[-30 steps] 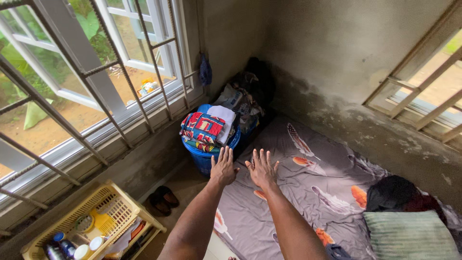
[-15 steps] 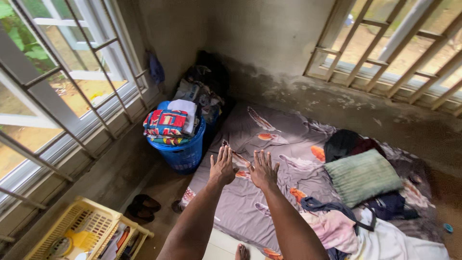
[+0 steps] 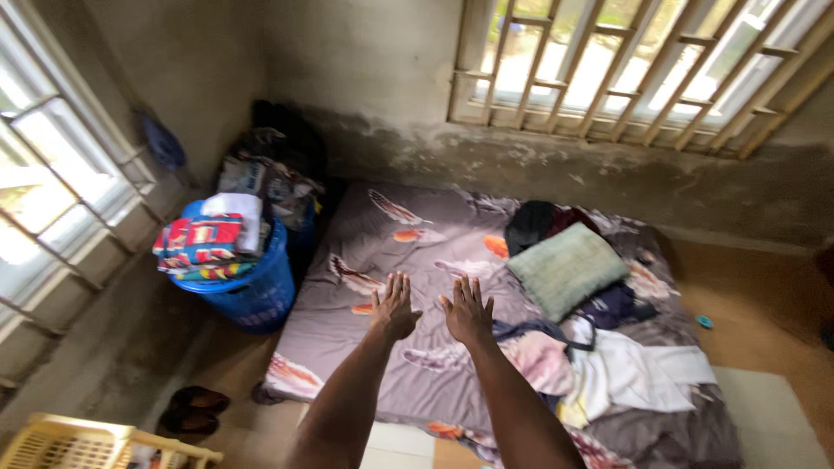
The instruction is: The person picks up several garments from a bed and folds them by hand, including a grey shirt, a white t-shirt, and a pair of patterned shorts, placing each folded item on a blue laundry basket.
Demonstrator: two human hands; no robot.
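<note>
From the head camera, you have both arms stretched out in front of you, palms down. Your left hand (image 3: pixel 395 306) and your right hand (image 3: pixel 467 311) are side by side with a narrow gap between them; all the fingers are spread and released, and neither hand grips anything.

Both hands hang over the mattress (image 3: pixel 365 347), covered by a grey sheet printed with orange and white feathers. Whether your palms touch the sheet or hover above it cannot be told. The mattress runs with its long axis from your fingertips' left across to their right, so you face its long side.

Just right of your right fingers lies a heap of loose clothes (image 3: pixel 608 373), pale and dark pieces mixed; your right hand is clearly the nearer one. Beyond that heap, further from your fingertips, sits a green ribbed pillow (image 3: pixel 566 267) with a dark garment (image 3: pixel 530 224) behind it.

Well to the left of your left fingers stands a blue laundry basket (image 3: pixel 252 295) topped with folded bright cloth (image 3: pixel 201 241). Nearer you on that side, a pair of dark sandals (image 3: pixel 193 408) rests on the floor.
</note>
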